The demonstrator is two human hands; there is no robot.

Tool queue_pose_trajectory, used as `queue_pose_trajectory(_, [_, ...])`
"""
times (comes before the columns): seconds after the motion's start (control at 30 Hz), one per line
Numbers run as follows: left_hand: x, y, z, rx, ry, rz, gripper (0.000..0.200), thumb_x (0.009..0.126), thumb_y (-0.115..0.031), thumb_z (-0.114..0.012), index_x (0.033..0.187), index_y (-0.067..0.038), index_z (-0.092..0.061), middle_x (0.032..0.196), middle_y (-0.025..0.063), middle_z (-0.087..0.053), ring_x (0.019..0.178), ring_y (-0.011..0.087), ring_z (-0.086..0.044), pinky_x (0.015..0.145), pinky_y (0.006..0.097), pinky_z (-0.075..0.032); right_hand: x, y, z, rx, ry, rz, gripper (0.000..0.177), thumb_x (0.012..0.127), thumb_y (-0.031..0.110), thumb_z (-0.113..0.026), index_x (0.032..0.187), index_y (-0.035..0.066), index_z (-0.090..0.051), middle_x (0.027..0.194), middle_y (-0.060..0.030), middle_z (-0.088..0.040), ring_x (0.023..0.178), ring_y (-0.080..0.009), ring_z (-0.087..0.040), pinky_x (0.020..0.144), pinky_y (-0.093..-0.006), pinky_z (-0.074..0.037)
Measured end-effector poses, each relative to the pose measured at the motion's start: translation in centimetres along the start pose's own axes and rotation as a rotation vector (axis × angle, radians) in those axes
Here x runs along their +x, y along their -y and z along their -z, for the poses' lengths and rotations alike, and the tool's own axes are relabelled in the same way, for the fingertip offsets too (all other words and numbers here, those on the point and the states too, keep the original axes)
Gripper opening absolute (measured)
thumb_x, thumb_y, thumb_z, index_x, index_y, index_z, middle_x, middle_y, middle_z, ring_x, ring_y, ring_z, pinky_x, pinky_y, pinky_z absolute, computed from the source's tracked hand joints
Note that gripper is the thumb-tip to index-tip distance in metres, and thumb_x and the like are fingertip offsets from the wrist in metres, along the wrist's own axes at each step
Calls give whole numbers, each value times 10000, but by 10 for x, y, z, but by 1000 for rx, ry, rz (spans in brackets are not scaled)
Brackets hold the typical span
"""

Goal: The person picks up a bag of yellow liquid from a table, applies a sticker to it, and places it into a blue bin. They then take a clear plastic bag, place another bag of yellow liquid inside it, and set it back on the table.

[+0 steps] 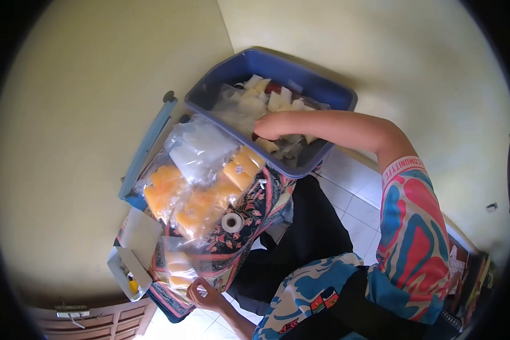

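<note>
My left hand [205, 296] is at the near end of the patterned cloth, fingers curled at the edge of a small clear plastic bag [178, 267] with pale yellow and orange pieces inside. My right hand [271, 126] reaches into a dark blue plastic bin [209, 72], its fingers bent down among cream-coloured pieces [283, 101] and clear plastic. What those fingertips hold is hidden. Beside the bin lie several clear bags of orange blocks [201, 212], with a pile of empty-looking clear bags [201, 150] above them.
A roll of tape [232, 222] lies on the patterned cloth [255, 198]. An open white box [129, 272] with something yellow inside stands at the left edge. A long blue-grey bar [147, 150] runs along the wall side. White floor tiles [360, 212] show beyond my legs.
</note>
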State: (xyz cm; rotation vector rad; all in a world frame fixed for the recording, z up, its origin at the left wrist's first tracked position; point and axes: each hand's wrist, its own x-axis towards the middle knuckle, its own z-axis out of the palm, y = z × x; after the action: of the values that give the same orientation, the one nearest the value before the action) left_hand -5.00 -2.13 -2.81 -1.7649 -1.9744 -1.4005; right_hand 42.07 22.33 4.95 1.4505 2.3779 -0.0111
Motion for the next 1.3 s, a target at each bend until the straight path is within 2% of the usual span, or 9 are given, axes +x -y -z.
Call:
queue_pose_trajectory(0.23, [-5, 7, 11, 27, -5, 52, 65, 771, 34, -710, 798, -15, -676, 794, 82, -653, 821, 249, -585, 765, 399, -476, 8, -13, -27, -62, -298, 154, 217, 867, 287, -594, 990, 139, -693, 1010, -127, -648, 907, -329, -666, 738, -441, -554])
queue_pose_trajectory(0.33, [-4, 11, 7, 37, 16, 32, 72, 771, 40, -712, 805, -12, -675, 795, 87, -651, 822, 258, -587, 757, 403, -479, 9, -19, -28, -239, -289, 278, 217, 846, 265, -613, 993, 123, -686, 1053, -130, -633, 910, -327, -654, 756, -441, -547])
queue_pose_trajectory(0.57, [-1, 12, 0, -6, 10, 1, 67, 783, 38, -705, 821, -4, -671, 817, 98, -662, 835, 274, -593, 765, 410, -482, -43, -50, 3, 21, -466, 157, 134, 757, 150, -673, 766, 18, -689, 995, -147, -638, 819, -341, -645, 754, -442, -538])
queue_pose_trajectory(0.67, [-3, 15, -4, -13, 19, 19, 70, 781, 39, -708, 821, -6, -671, 819, 98, -662, 824, 277, -595, 766, 410, -484, -66, -67, 12, 277, -396, -43, 161, 826, 138, -640, 838, -17, -683, 895, -158, -657, 727, -301, -670, 707, -404, -555])
queue_pose_trajectory(0.77, [-3, 14, -6, -31, 23, 29, 66, 781, 18, -715, 821, -5, -668, 821, 98, -658, 827, 280, -596, 764, 408, -483, -95, -59, 31, 1010, -524, -270, 187, 890, 131, -595, 960, -29, -663, 869, -165, -681, 672, -258, -669, 644, -367, -559])
queue_pose_trajectory(0.93, [3, 16, -8, -48, 33, 6, 81, 801, -5, -720, 858, -1, -663, 835, 96, -656, 833, 270, -602, 764, 406, -491, -141, 1, 81, 1856, -597, -63, 317, 949, 189, -509, 1082, -90, -578, 933, -205, -674, 641, -246, -674, 577, -319, -566])
queue_pose_trajectory(1.07, [6, 6, -14, -3, 6, 40, 263, 721, -63, -758, 957, -26, -649, 967, 112, -632, 989, 323, -557, 918, 474, -408, -143, 70, 88, 2115, -307, 135, 353, 971, 255, -448, 1183, -15, -531, 805, -202, -670, 507, -230, -648, 429, -299, -526])
queue_pose_trajectory(1.2, [16, -11, -15, 59, 102, 41, 372, 679, -35, -783, 1026, -69, -656, 1011, 116, -632, 1053, 324, -552, 961, 448, -388, -112, 158, 58, 2283, 183, 240, 452, 973, 242, -449, 1329, -36, -455, 870, -221, -676, 570, -274, -685, 454, -336, -562])
queue_pose_trajectory(1.3, [26, -8, -15, 86, 114, 15, 221, 715, -82, -775, 920, -105, -696, 885, 53, -646, 983, 281, -566, 945, 424, -379, -88, 231, 34, 2102, 198, 382, 421, 987, 169, -488, 1364, -12, -445, 921, -168, -672, 690, -211, -696, 597, -316, -595])
